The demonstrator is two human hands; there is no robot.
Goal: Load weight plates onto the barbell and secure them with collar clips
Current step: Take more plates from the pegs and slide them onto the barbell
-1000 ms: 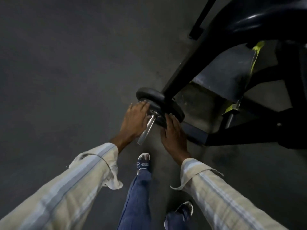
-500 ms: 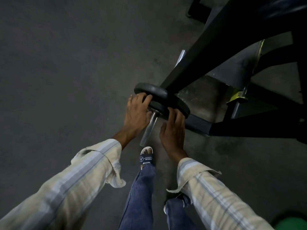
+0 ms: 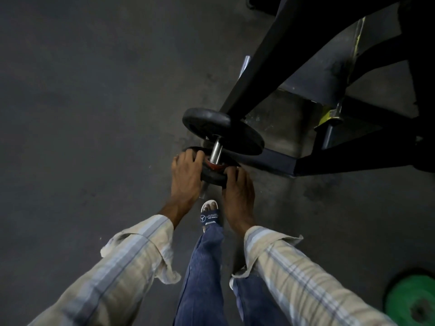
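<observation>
- A small black weight plate (image 3: 213,171) with a red hub sits on the barbell sleeve (image 3: 216,150), near its end.
- The left hand (image 3: 186,178) curls its fingers over the plate's left rim; the right hand (image 3: 237,191) grips its right rim.
- 1 larger black plate (image 3: 221,132) sits farther along the sleeve, apart from the small one.
- A green plate (image 3: 412,300) lies on the floor (image 3: 82,114), near right.

Dark floor (image 3: 82,114) – black rack base (image 3: 282,161), green plate (image 3: 414,300), sandalled foot (image 3: 210,215)
</observation>
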